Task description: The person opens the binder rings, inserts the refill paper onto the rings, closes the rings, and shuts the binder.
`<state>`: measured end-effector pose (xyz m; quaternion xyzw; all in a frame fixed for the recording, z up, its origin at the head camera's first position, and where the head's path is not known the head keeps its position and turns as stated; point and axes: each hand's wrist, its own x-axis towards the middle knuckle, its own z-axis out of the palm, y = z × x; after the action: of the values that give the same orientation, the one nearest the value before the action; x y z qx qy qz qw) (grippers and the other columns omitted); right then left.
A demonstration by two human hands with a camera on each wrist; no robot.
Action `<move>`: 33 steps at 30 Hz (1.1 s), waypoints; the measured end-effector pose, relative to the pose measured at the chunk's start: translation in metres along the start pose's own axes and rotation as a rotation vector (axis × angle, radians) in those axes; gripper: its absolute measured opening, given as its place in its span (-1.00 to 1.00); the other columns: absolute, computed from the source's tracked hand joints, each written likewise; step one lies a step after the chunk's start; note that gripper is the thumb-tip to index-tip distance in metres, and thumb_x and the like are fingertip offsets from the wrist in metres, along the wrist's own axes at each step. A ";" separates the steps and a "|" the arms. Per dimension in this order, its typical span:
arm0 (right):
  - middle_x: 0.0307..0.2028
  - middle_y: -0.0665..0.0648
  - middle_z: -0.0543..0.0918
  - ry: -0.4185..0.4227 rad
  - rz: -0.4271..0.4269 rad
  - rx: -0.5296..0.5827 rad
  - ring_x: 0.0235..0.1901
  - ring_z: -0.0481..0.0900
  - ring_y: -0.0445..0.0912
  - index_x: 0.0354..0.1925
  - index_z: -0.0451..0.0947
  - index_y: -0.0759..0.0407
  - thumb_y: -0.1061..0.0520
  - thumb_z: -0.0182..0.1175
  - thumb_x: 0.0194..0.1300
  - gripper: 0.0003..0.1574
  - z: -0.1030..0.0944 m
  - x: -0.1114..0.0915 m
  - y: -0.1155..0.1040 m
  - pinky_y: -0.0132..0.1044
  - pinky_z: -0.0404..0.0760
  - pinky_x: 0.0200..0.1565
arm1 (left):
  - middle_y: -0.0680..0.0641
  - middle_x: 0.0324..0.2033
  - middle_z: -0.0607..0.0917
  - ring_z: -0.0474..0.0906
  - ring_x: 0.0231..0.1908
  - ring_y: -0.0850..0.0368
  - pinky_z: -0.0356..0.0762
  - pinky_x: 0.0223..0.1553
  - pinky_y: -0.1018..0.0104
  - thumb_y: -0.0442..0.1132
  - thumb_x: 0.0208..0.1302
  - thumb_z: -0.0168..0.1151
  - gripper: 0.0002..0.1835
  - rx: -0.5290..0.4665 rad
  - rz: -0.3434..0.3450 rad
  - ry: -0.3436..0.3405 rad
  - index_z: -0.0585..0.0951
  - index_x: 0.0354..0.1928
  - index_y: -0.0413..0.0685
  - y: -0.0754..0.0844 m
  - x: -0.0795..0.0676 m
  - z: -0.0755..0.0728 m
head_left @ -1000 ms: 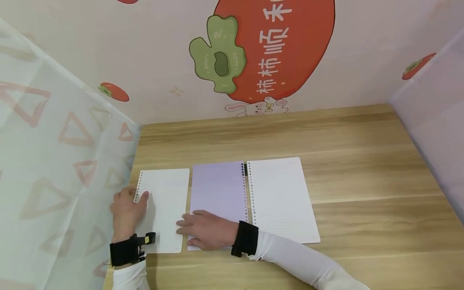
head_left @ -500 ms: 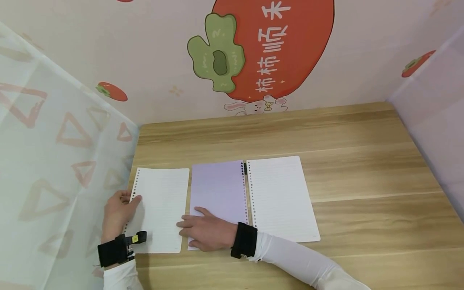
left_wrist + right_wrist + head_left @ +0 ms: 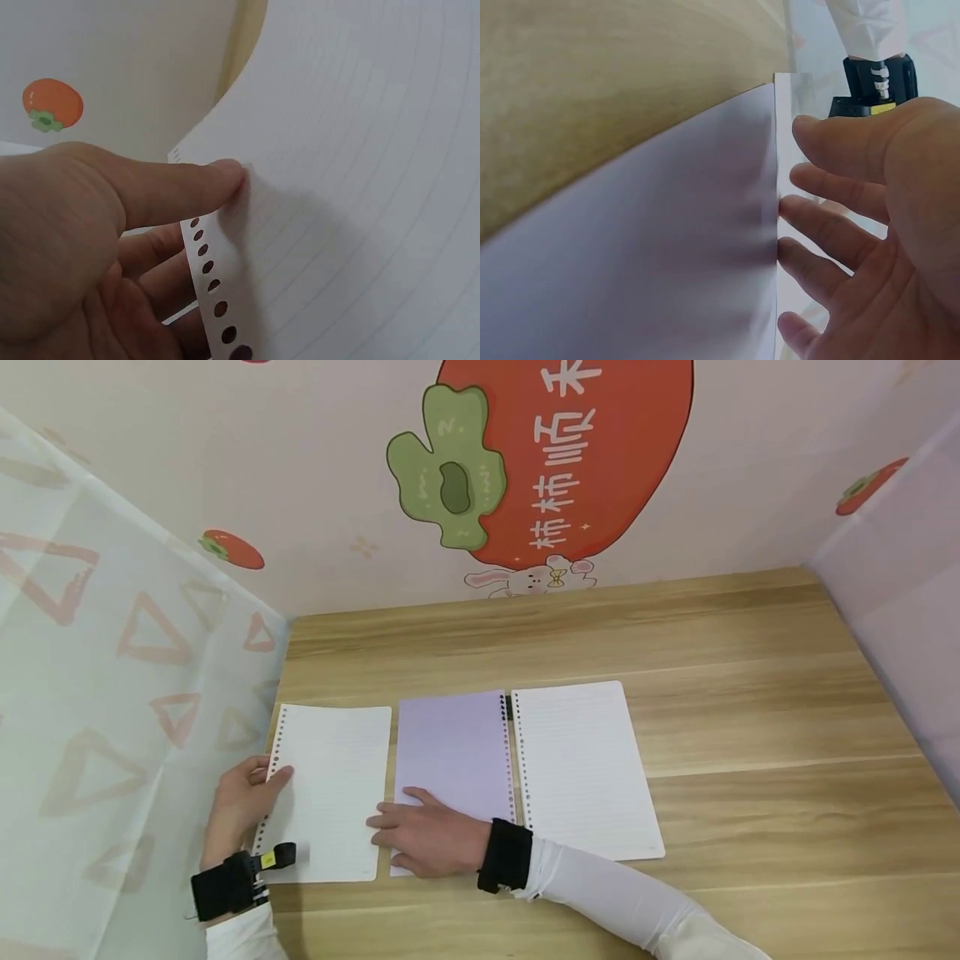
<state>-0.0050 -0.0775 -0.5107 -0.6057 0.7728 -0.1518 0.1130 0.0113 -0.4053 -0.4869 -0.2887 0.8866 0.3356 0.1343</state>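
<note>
At the left of the table lies a lined, hole-punched loose-leaf sheet (image 3: 337,777). My left hand (image 3: 242,797) pinches its punched edge, thumb on top and the other fingers underneath, as the left wrist view shows; the paper curves up at the grip. My right hand (image 3: 433,839) rests flat with spread fingers over the lower part of a purple punched cover (image 3: 450,747), fingertips reaching the right edge of the lined sheet. Its palm (image 3: 922,277) is partly visible in the right wrist view.
Right of the purple cover lies a second lined punched page (image 3: 588,768), its holes facing the cover's. A small dark piece (image 3: 509,708) shows between them near the top. Printed cloth walls enclose the wooden table (image 3: 750,710) at the back and both sides.
My left hand has moved left and slightly down, drawing the sheet's punched edge outward so more of the page shows. My right hand has stayed nearly in place.
</note>
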 end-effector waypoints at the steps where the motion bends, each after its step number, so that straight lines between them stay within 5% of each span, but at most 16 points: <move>1: 0.46 -0.05 0.45 0.001 0.001 0.000 0.51 0.26 -0.11 0.32 0.59 -0.09 -0.09 0.16 0.50 -0.51 0.000 -0.001 0.000 0.05 0.17 0.49 | -0.51 0.31 0.49 0.55 0.15 -0.34 0.54 -0.11 0.10 0.26 0.44 0.10 -0.18 0.015 0.015 -0.031 0.38 0.42 -0.32 0.000 -0.001 -0.001; 7: 0.46 -0.02 0.44 0.020 0.010 0.060 0.53 0.25 -0.10 0.35 0.57 -0.07 -0.07 0.10 0.54 -0.51 -0.002 -0.005 0.007 0.01 0.15 0.51 | -0.58 0.36 0.39 0.51 0.20 -0.41 0.55 -0.03 0.01 0.24 0.49 0.04 -0.17 0.048 0.126 -0.127 0.26 0.44 -0.35 -0.004 -0.007 -0.004; 14: 0.40 0.09 0.50 0.130 0.035 0.347 0.47 0.33 -0.16 0.36 0.52 0.17 0.05 0.03 0.59 -0.50 -0.010 -0.012 0.031 -0.34 0.20 0.47 | -0.51 0.27 0.52 0.71 -0.26 0.09 0.66 -0.34 0.19 0.20 0.51 0.04 -0.17 -0.092 0.157 -0.130 0.17 0.51 -0.29 -0.011 -0.007 0.000; 27: 0.38 0.28 0.49 0.391 0.373 0.934 0.28 0.59 0.01 0.53 0.18 0.35 0.06 0.13 0.54 -0.23 -0.019 -0.023 0.051 -0.35 0.56 0.22 | -0.41 0.14 0.64 0.72 -0.36 0.09 0.69 -0.40 0.16 0.24 0.47 0.08 -0.20 -0.200 0.156 -0.084 0.22 0.49 -0.18 0.010 -0.002 0.032; 33: 0.33 0.33 0.50 0.447 0.498 1.054 0.16 0.68 0.05 0.61 -0.06 0.34 0.05 0.16 0.52 -0.05 -0.020 -0.026 0.056 -0.23 0.65 0.12 | -0.39 0.17 0.63 0.73 -0.29 0.02 0.70 -0.32 0.14 0.16 0.49 0.11 -0.26 -0.304 0.200 -0.133 0.23 0.48 -0.15 0.030 -0.004 0.059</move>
<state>-0.0560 -0.0377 -0.5132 -0.2236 0.7172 -0.6048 0.2642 -0.0011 -0.3453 -0.5134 -0.1934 0.8390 0.4958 0.1135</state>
